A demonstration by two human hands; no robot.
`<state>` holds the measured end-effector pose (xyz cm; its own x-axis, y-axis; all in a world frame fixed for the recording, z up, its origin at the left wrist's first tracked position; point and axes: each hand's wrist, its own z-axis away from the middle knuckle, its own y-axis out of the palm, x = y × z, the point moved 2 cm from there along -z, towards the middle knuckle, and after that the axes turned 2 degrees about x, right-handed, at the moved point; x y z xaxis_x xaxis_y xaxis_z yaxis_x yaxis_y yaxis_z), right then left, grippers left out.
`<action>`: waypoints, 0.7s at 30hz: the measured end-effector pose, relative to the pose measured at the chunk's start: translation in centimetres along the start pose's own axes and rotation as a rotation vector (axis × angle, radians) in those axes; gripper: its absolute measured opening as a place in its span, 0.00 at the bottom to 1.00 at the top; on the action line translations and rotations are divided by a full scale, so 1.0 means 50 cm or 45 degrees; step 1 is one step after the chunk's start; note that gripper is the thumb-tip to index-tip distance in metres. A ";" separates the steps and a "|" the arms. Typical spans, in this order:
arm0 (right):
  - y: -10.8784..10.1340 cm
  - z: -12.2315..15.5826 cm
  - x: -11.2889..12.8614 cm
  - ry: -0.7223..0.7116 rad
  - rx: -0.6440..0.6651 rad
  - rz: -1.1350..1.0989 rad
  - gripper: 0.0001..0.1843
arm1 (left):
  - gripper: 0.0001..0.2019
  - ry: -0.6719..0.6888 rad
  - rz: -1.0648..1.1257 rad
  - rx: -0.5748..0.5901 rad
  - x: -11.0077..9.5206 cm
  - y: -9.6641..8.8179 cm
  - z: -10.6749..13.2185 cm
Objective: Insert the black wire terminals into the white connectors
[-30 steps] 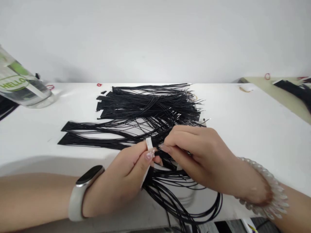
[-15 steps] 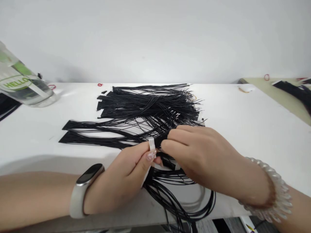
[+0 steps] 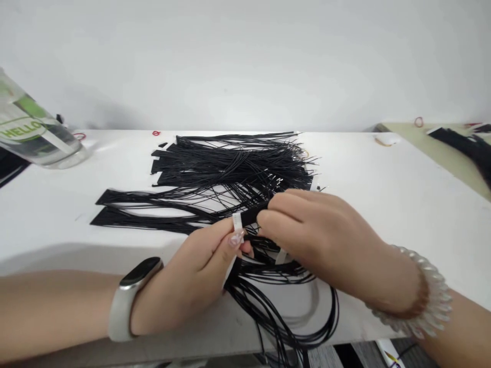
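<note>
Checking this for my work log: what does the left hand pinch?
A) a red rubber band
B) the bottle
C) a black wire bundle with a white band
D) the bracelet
C: the left hand pinches the black wire bundle at its white band.

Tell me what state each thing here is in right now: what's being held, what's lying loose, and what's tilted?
Left hand: pinching a white band on a black wire bundle.
Right hand: gripping that bundle.
Long black wires: lying in rows on the table, crossing near the hands.
Wire loops: drooping over the table's front edge.
Clear plastic bottle: tilted.
Red rubber band: lying flat.
</note>
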<state>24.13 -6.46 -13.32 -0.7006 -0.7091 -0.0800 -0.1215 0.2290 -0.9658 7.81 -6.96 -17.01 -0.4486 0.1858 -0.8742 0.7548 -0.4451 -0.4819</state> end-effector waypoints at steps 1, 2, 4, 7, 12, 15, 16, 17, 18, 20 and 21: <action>-0.010 0.003 -0.008 0.011 -0.046 0.005 0.08 | 0.14 -0.020 0.042 -0.022 0.002 0.000 0.000; -0.024 0.007 -0.016 0.027 -0.122 -0.012 0.09 | 0.15 -0.041 0.078 -0.054 0.005 -0.001 -0.001; -0.051 0.017 -0.030 0.101 -0.277 -0.144 0.14 | 0.15 -0.075 0.128 -0.158 0.011 -0.004 -0.002; -0.063 0.032 -0.034 0.183 -0.098 -0.514 0.21 | 0.16 -0.090 0.173 -0.383 0.014 -0.011 -0.003; -0.012 0.031 -0.004 0.145 0.505 -0.830 0.21 | 0.15 -0.106 0.141 -0.487 0.013 -0.013 -0.003; 0.005 0.014 0.011 0.241 0.461 -0.966 0.20 | 0.15 -0.086 0.125 -0.488 0.013 -0.012 0.000; 0.008 0.009 0.015 0.256 0.457 -1.007 0.20 | 0.14 -0.073 0.116 -0.483 0.013 -0.012 0.001; 0.010 0.006 0.018 0.265 0.461 -1.033 0.20 | 0.14 -0.058 0.101 -0.472 0.012 -0.012 0.002; 0.011 0.003 0.021 0.266 0.463 -1.045 0.19 | 0.14 -0.039 0.083 -0.459 0.011 -0.012 0.002; 0.012 0.002 0.026 0.246 0.476 -1.037 0.19 | 0.13 -0.008 0.052 -0.434 0.009 -0.013 0.003; 0.012 0.003 0.028 0.236 0.473 -1.011 0.18 | 0.12 0.005 0.042 -0.426 0.008 -0.013 0.004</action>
<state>23.16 -7.42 -14.05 -0.6134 -0.4398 0.6560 -0.4060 -0.5368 -0.7396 7.06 -6.76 -17.02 -0.4202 0.1798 -0.8894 0.8843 -0.1386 -0.4458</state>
